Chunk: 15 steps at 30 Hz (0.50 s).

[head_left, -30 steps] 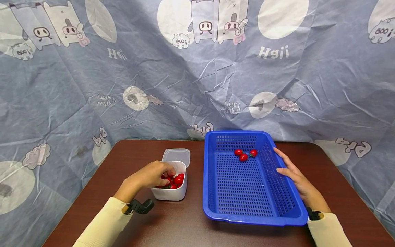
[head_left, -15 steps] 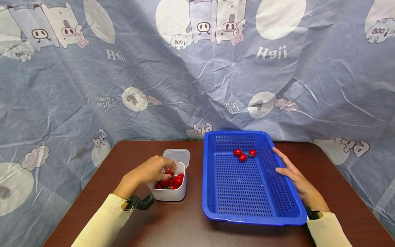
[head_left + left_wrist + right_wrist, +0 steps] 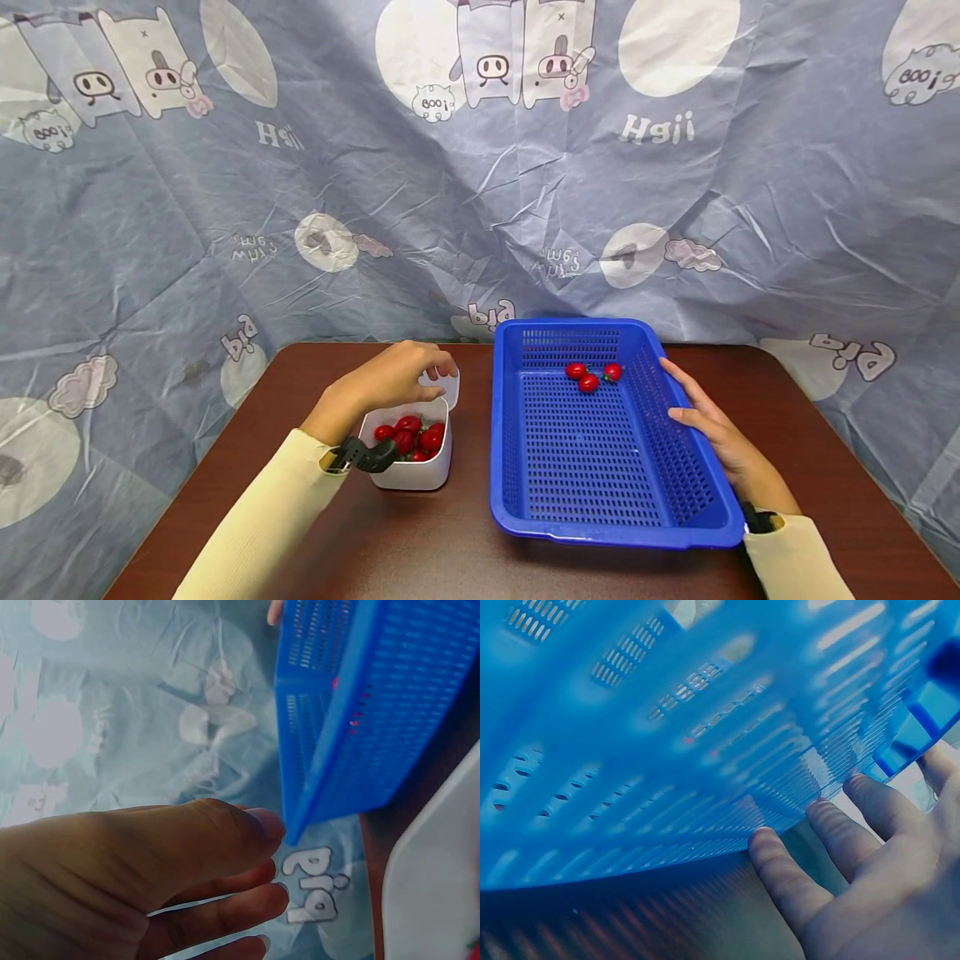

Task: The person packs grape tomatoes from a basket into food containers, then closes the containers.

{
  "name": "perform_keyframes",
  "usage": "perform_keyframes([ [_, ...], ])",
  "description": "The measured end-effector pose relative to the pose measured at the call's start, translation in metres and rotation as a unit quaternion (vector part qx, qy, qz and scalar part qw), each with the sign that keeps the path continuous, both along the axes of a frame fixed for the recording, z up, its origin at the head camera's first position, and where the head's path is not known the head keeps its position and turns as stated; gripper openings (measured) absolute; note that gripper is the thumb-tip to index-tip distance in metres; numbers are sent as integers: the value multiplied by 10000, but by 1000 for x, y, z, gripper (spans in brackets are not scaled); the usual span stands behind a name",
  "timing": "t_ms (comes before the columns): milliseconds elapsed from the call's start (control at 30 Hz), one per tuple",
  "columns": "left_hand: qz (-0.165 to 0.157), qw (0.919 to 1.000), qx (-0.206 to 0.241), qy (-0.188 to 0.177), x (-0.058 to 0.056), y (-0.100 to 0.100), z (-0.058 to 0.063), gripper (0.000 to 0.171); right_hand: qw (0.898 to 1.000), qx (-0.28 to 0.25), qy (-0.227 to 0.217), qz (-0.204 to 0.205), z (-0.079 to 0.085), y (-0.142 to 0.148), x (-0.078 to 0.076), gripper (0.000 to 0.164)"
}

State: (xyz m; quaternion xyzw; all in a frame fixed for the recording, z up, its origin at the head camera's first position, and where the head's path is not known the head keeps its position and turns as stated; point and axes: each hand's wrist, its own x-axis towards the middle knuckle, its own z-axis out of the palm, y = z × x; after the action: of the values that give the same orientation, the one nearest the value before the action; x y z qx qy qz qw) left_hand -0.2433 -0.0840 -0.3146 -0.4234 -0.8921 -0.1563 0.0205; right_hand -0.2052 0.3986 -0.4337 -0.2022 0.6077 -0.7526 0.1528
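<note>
My left hand [image 3: 397, 379] hovers just above the back of a white tub [image 3: 412, 475], its fingers bent and thumb apart. The left wrist view shows nothing between thumb [image 3: 262, 829] and fingers. Several red cherry tomatoes [image 3: 405, 442] fill the tub's bottom. To the right, a blue perforated plastic basket [image 3: 585, 458] holds 3 more tomatoes [image 3: 588, 382] near its back. My right hand [image 3: 723, 433] grips the basket's right rim, thumb over the edge. In the right wrist view its fingertips [image 3: 765, 840] press the basket's outer wall.
A translucent lid [image 3: 450, 387] lies behind the tub, partly covered by my left hand. Everything stands on a dark brown table [image 3: 420, 550]. A grey-blue printed cloth [image 3: 420, 192] hangs right behind the table's back edge.
My left hand has come up out of the tub and moved back and right, uncovering the tomatoes inside. My right hand and the basket have kept their place.
</note>
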Motion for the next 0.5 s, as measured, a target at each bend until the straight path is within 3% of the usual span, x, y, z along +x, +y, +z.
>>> perform_keyframes([
  [500, -286, 9993, 212, 90, -34, 55, 30, 20, 9997, -219, 49, 123, -1, 0, 0, 69],
])
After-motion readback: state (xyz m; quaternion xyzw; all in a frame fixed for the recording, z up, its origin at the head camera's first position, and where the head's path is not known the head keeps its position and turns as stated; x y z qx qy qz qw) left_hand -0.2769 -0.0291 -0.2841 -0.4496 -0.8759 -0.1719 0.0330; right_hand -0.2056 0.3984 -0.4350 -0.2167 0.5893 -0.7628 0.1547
